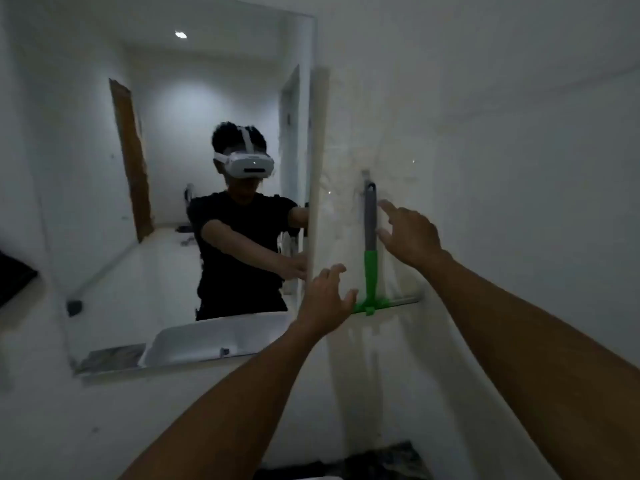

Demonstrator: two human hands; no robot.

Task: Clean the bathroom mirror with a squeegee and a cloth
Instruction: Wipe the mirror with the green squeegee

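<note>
A squeegee [370, 251] with a grey handle, green neck and a horizontal blade hangs from a hook on the white wall, just right of the mirror [138, 168]. My right hand [410, 233] is open beside the grey handle, fingers spread, just short of it. Lower down, my left hand [327, 299] is open too, next to the left end of the blade and covering part of it. The mirror reflects a person in a black shirt with a headset. No cloth is visible.
A white sink shows reflected at the mirror's bottom [214, 341]. A dark patterned counter surface [381, 459] lies at the bottom edge. A dark object [14, 275] sits at the far left. The wall to the right is bare white.
</note>
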